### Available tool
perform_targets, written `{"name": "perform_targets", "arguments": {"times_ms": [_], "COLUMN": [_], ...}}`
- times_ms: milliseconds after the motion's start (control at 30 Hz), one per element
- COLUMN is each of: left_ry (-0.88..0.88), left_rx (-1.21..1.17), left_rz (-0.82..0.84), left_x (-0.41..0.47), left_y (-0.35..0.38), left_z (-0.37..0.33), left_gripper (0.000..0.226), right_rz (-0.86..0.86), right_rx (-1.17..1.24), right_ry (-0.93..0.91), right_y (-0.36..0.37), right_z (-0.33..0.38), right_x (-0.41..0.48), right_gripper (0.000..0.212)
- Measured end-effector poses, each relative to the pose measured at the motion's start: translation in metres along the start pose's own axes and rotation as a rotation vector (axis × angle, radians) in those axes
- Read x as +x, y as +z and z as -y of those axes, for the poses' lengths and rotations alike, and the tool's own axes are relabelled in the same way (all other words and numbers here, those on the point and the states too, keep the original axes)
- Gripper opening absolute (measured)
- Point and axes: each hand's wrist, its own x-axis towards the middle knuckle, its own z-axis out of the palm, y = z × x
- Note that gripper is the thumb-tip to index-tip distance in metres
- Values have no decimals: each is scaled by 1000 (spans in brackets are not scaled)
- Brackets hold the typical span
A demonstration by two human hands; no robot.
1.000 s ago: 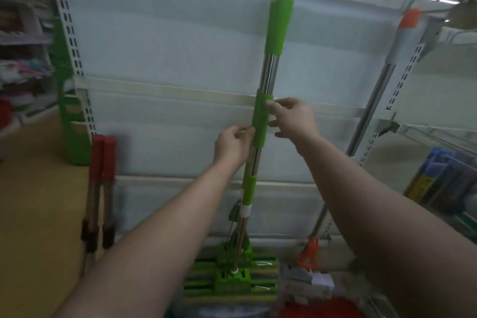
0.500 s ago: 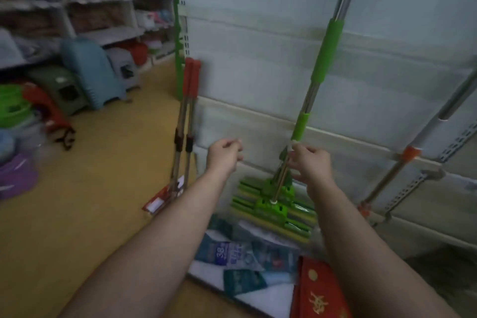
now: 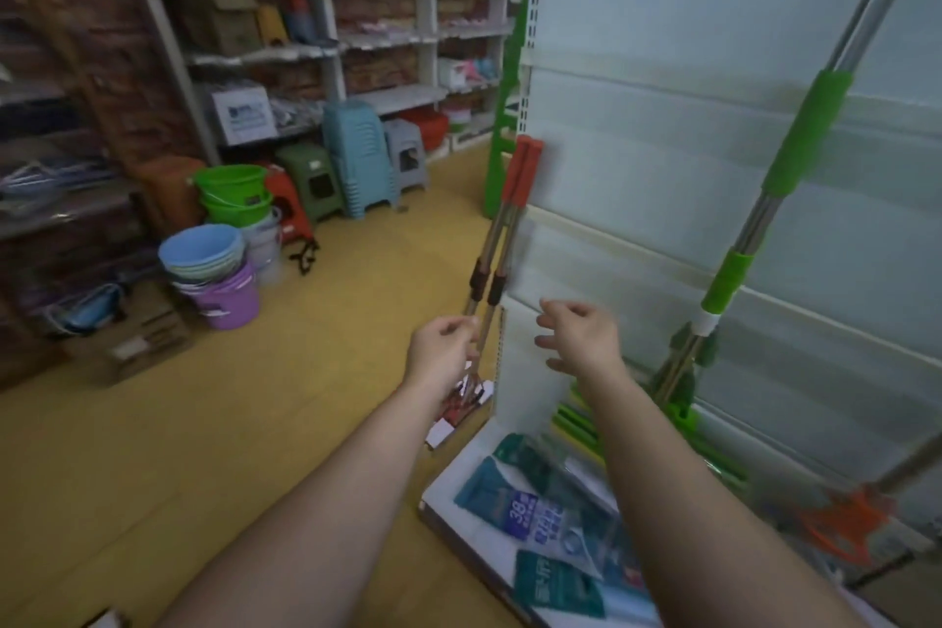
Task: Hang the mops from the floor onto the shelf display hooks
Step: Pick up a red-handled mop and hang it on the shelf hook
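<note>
The left hand (image 3: 442, 347) curls loosely at the two red-handled mops (image 3: 497, 265) leaning on the shelf end (image 3: 515, 362) with heads on the floor (image 3: 255, 423) — likely to lift them — while the right hand (image 3: 581, 337) hovers open, empty.

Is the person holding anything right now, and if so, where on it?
The left hand is closing on the lower metal shaft of a red-handled mop; whether it grips yet cannot be told. The right hand is open and holds nothing.

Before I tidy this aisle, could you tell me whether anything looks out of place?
Yes: two red-handled mops stand on the floor, leaning against the shelf end rather than hanging. The left hand is at their poles.
</note>
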Motion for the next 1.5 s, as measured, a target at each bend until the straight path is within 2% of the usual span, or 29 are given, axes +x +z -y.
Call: {"name": "perform_targets", "arguments": {"times_ms": [167,367,667,800,933,1267,1500], "left_ry": [-13,-35,-41,-18,-6,-15,-4], "left_rx": [-3,-15,26,100,107,151,235], "left_rz": [-63,-95,-13,29,22,52,76], "left_x": [14,61,174,219,260,356,443], "left_y": [-40,-87,-162,-207,-240,-247,-212], "left_z": [3,10,9,0,-6,-21,-35], "left_gripper": [22,22,21,10,10,17,17], "right_rz": [71,107,21,-25,-39,-79,-116], "right_rx": [9,-5,-8,4,-6,-8,73], "right_ry": [-31,-12,13,52,69,74,135], "right_y": [46,112,226,282,324,379,388], "right_z": [6,13,36,48,63,74,84], "right_x": [5,25,81,107,130,225,315], "right_gripper": [15,16,23,21,29,41,35]}}
